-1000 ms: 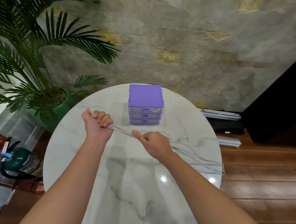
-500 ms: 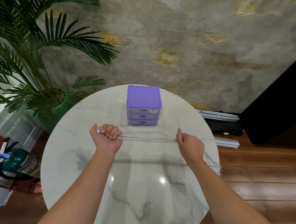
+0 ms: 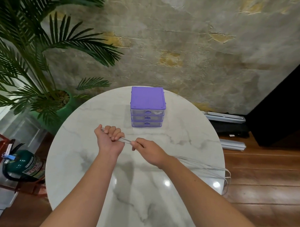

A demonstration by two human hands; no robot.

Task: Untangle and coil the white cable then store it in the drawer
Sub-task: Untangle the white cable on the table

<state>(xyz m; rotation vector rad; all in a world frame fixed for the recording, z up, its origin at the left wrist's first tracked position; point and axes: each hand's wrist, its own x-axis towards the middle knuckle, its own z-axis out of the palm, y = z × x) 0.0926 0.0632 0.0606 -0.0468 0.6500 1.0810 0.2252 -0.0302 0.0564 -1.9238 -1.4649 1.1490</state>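
My left hand grips one end of a folded bundle of white cable in a fist above the round marble table. Just to its right, my right hand holds the same bundle, fingers curled round the strands. From there the strands run across the table and loop over its right edge. Behind the hands, a small purple drawer unit with three clear drawers stands at the table's far side, all drawers closed.
A potted palm stands off the table's far left. A green fire extinguisher on a red stand sits on the floor at left. Flat grey panels and a black cabinet lie at right on the wooden floor.
My right hand, which had slid out along the cable to the right, has come back left and now sits close beside my left hand. The left hand stayed roughly in place.
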